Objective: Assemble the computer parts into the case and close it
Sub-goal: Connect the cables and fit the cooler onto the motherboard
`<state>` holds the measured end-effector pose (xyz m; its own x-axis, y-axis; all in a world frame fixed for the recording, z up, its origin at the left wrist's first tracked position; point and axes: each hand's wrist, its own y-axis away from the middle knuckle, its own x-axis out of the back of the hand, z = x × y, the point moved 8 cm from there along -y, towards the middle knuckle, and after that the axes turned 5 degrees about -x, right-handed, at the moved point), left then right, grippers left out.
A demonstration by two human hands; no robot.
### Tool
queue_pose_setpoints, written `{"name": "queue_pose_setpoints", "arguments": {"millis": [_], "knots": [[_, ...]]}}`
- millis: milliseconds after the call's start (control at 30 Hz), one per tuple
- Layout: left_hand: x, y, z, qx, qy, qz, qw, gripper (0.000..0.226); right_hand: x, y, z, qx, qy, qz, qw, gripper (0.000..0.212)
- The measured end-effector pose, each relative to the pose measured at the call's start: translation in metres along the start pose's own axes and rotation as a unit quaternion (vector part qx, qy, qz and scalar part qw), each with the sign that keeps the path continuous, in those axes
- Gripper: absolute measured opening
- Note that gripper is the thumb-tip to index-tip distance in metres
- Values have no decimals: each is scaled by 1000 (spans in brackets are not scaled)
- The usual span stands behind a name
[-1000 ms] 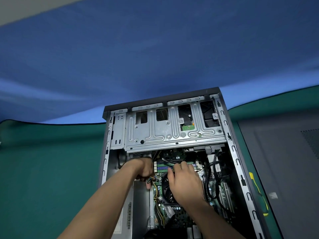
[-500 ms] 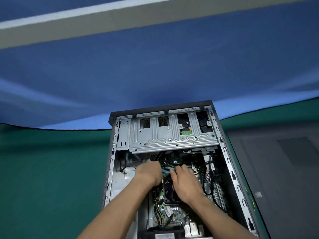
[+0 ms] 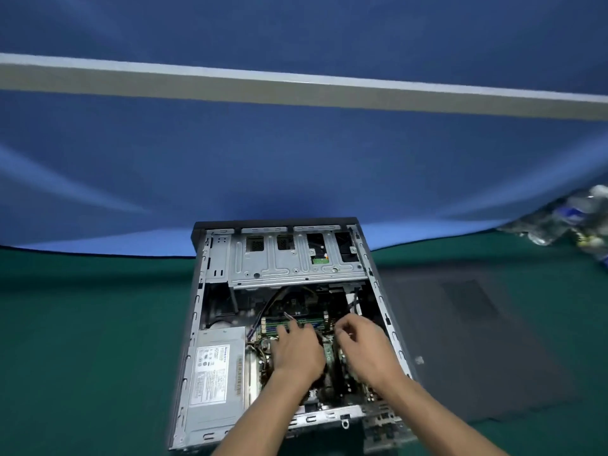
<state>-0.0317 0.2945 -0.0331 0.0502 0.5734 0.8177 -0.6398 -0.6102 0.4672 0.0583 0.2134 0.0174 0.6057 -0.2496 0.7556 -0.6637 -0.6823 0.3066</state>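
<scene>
Nearest you, both your forearms reach into the open computer case (image 3: 197,311), which lies on its side on the green table cover (image 3: 82,340). Your left hand (image 3: 297,352) rests palm down over the middle of the circuit board (image 3: 329,352), fingers fairly straight and pointing toward the green memory sticks (image 3: 296,322). Your right hand (image 3: 363,345) sits just beside it with the fingers curled; it may be pinching a thin wire or a small plug, but the blur makes it impossible to tell what, if anything, it holds.

To the left of your hands, the grey power supply box (image 3: 215,370) already sits in its corner of the case. Beyond your fingers, loose cables (image 3: 273,301) run up under the metal drive cage (image 3: 289,258), where a drive appears to be mounted.

Well apart on the right, the dark side panel (image 3: 477,340) lies flat on the cover, so the case is not yet closed. By my reading the big parts are in, and what remains is finishing the cable or memory work, then fitting that panel. Farthest back hangs the blue backdrop (image 3: 296,166).
</scene>
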Motion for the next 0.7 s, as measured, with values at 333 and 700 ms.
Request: {"name": "queue_pose_setpoints", "arguments": {"millis": [333, 700], "knots": [[-26, 1, 12, 36, 5, 24, 999, 60, 70, 20, 55, -61, -45, 93, 993, 10], [-24, -3, 8, 81, 5, 36, 996, 61, 47, -29, 142, -135, -45, 27, 989, 6]]}}
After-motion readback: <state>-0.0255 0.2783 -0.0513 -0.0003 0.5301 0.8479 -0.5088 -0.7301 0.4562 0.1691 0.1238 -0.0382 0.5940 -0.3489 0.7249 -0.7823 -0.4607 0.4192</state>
